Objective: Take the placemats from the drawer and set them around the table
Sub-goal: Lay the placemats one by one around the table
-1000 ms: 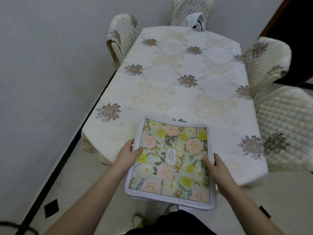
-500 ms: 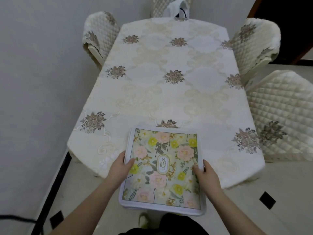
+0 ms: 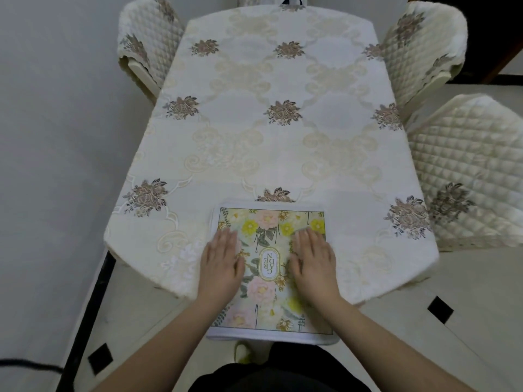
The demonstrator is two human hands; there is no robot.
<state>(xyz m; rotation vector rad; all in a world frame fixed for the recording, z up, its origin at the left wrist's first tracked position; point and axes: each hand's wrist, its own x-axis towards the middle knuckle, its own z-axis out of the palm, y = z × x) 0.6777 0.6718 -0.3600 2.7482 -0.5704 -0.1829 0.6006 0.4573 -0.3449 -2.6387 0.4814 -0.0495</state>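
While flat, left hand (image 3: 222,263) and right hand (image 3: 312,261) press placemats (image 3: 268,278).

The table (image 3: 283,123) is the main thing here. A stack of placemats (image 3: 268,278) lies on its near end, with the near edge sticking out past the table. The left hand (image 3: 222,264) and the right hand (image 3: 314,264) lie flat on top of the stack, side by side. One chair (image 3: 147,52) stands at the table's far left. Two chairs (image 3: 424,46) (image 3: 469,171) stand along its right side.
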